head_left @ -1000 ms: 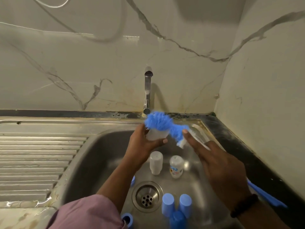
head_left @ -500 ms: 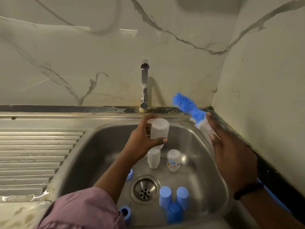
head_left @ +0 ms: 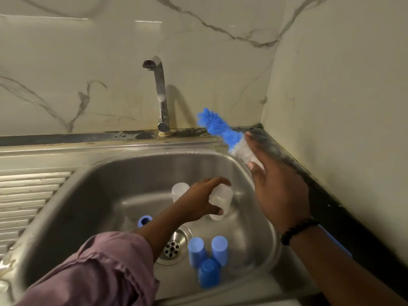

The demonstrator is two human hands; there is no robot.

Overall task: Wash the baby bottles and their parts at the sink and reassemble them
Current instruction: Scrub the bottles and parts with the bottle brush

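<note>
My left hand curls around a clear baby bottle, fingers over the top and thumb beneath, holding it low inside the sink basin. Half a second ago I held this same bottle up near the tap; it has now come down close to the basin floor, which suggests its scrubbing is finished and I am setting it down.

My right hand pinches the pale handle of the blue bottle brush between thumb and fingers. A second ago its bristles were at the bottle's mouth; now the brush is lifted clear, up by the back right corner of the sink, bristles pointing toward the wall.

Just left of my left hand, a second clear bottle stands upright in the basin. A third bottle seen earlier is now hidden, probably behind my hand. A blue screw ring lies left of the drain. Three blue caps sit clustered, touching, just right of the drain. The tap shows no running water.

My judgement: brushing continues bottle by bottle; rinsing and reassembly remain.
</note>
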